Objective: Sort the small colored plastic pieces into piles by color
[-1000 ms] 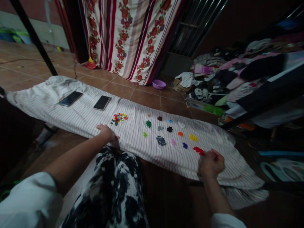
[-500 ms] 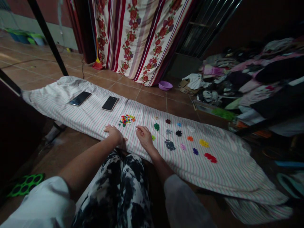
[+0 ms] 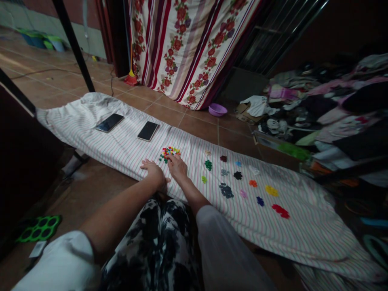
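Observation:
A mixed heap of small coloured pieces [image 3: 169, 152] lies on the striped cloth [image 3: 188, 141]. My right hand [image 3: 178, 167] reaches to the heap's near edge, fingertips touching it; whether a piece is between them is too small to tell. My left hand [image 3: 155, 173] rests on the cloth's near edge, fingers spread, holding nothing. To the right lie small piles sorted by colour, among them dark green [image 3: 208, 165], light green [image 3: 204, 179], dark grey [image 3: 226, 190], black [image 3: 238, 175], orange [image 3: 253, 183], yellow [image 3: 271, 190] and red [image 3: 280, 211].
Two phones, one [image 3: 110, 122] at the far left and another [image 3: 148, 131] nearer the heap, lie on the cloth. Beyond the cloth, a purple basin [image 3: 217, 109] stands on the tiled floor by a flowered curtain [image 3: 194, 48]. Clothes [image 3: 342, 109] are piled at the right.
My right hand has moved from beside the light green pile to the mixed heap. My left hand stays at the cloth's edge. The whole view has shifted slightly.

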`<state>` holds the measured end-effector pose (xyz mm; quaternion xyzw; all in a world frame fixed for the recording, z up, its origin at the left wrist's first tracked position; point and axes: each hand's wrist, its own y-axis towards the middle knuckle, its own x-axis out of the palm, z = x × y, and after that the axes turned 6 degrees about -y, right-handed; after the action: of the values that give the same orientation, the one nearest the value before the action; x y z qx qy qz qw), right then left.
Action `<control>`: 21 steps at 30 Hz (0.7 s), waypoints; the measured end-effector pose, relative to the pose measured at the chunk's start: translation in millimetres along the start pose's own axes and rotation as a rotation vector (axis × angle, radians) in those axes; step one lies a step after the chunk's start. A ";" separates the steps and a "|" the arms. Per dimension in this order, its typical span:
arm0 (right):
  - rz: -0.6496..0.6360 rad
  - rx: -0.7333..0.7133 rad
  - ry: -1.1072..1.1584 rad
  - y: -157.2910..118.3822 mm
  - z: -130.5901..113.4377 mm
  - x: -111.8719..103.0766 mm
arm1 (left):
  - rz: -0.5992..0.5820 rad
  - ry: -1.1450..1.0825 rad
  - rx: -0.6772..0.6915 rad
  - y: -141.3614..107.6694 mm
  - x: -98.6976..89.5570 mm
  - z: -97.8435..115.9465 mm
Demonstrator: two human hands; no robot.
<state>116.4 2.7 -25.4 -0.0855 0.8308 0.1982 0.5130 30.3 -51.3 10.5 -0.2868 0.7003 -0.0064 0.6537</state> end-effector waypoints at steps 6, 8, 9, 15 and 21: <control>0.043 0.014 0.065 -2.7 3.8 2.9 | 0.008 0.007 0.012 -3.7 -2.8 -1.2; 0.072 0.008 0.125 -5.1 4.3 2.7 | 0.015 -0.028 0.018 -5.0 -3.5 -2.0; 0.091 0.001 0.157 -6.1 4.4 2.5 | 0.017 -0.044 0.022 -5.6 -3.8 -2.5; 0.244 0.032 0.315 -10.4 6.5 1.6 | 0.013 -0.085 0.007 -5.6 -5.1 -2.5; 0.236 0.121 0.476 -32.1 8.7 -5.3 | -0.010 -0.064 0.004 -7.0 -9.9 -2.2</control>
<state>137.0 -23.2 -31.9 -0.0014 0.9426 0.1807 0.2807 30.8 -54.0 22.5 -0.2891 0.6776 -0.0021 0.6763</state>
